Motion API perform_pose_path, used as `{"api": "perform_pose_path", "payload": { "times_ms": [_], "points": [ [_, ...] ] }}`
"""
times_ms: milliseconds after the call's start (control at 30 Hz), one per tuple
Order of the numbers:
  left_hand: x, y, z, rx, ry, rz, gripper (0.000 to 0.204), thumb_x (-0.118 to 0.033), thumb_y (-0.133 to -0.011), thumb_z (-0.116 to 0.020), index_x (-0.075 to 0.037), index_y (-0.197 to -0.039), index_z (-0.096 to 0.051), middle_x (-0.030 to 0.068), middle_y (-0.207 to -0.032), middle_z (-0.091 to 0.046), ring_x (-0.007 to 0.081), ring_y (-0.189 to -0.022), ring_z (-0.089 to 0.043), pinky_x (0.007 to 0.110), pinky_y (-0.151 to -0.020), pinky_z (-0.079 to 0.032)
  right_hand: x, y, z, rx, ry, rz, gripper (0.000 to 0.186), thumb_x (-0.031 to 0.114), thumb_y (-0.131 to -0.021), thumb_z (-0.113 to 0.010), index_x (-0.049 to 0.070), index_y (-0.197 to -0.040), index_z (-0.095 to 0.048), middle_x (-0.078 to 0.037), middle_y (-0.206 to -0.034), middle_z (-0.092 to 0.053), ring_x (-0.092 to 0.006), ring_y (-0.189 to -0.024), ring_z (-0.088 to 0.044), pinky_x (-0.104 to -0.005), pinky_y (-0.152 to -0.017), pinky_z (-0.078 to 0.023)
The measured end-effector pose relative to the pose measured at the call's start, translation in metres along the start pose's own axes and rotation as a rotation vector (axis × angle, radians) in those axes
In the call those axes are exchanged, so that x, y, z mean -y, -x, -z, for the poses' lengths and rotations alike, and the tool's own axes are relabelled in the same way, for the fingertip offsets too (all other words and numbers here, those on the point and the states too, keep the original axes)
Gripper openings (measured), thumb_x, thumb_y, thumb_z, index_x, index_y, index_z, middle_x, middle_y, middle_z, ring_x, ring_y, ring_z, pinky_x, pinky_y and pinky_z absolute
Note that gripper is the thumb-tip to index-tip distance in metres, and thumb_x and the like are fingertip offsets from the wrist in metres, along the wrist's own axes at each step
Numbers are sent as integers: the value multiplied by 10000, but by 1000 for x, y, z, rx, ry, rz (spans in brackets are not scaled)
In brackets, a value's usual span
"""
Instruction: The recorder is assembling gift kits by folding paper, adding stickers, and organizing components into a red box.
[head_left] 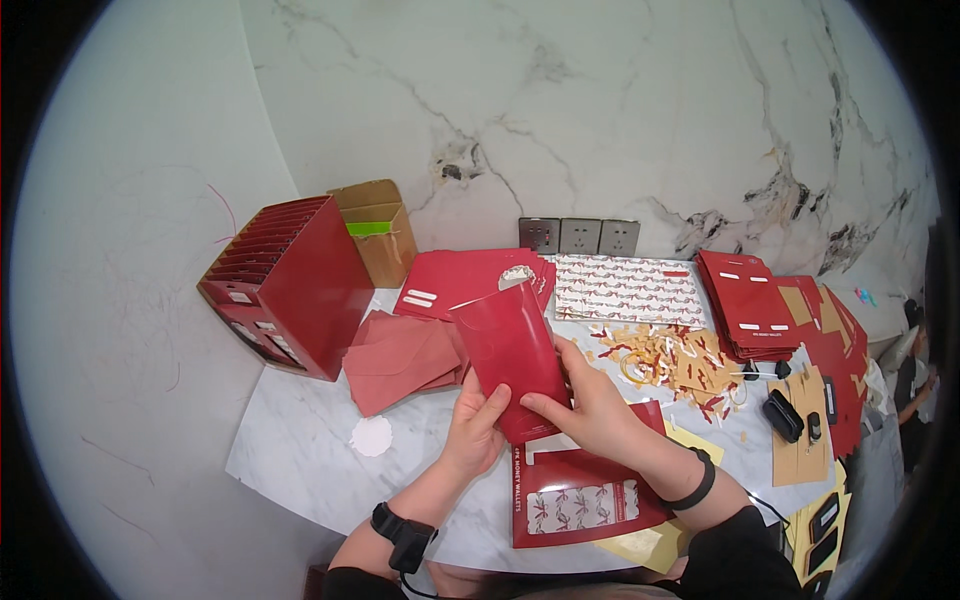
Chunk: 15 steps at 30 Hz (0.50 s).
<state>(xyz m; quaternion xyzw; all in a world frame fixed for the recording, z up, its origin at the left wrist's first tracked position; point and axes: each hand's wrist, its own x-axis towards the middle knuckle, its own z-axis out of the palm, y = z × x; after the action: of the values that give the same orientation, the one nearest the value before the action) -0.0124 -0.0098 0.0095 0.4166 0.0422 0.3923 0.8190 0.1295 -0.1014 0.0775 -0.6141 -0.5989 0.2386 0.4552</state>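
A glossy red envelope (508, 345) is held upright and slightly tilted in front of me, above the table. Its lower left edge is gripped by my left hand (474, 432), thumb on the front face. Against its lower right side, my right hand (600, 408) is closed, with its thumb also on the front. The fingers behind the envelope are hidden. Beneath the hands lies a larger red sleeve (575, 465) with a clear window showing a white patterned insert. Matte red envelopes (395, 362) lie fanned to the left of my left hand.
A red slotted box (325, 290) and a cardboard box (395, 240) stand at the left. Behind lie flat red sleeves (460, 265) and white patterned sheets (630, 290). Paper scraps (690, 365), stacked red folders (740, 310) and a black case (783, 416) are at right.
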Motion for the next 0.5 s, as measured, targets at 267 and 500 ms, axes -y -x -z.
{"api": "perform_pose_path", "payload": {
  "times_ms": [267, 500],
  "points": [
    [11, -2, 12, -133, -263, -207, 473, -201, -1048, -408, -77, -1487, -281, 77, -1530, -280, 163, -1351, -364, 353, -1091, -358, -21, 0, -9, 68, -221, -32, 405, 45, -902, -648, -43, -1257, -473, -143, -1100, -650, -147, -961, -633, -284, -802, -514],
    [3, 2, 5, -79, 128, 30, 525, -291, -1053, -353, -37, -1495, -228, 120, -1525, -291, 221, -1376, -352, 406, -1112, -345, -30, -5, -11, 135, -663, -43, 407, -34, -928, -574, -40, -1316, -451, -97, -1186, -628, -123, -1083, -592, -287, -928, -502]
  ]
}}
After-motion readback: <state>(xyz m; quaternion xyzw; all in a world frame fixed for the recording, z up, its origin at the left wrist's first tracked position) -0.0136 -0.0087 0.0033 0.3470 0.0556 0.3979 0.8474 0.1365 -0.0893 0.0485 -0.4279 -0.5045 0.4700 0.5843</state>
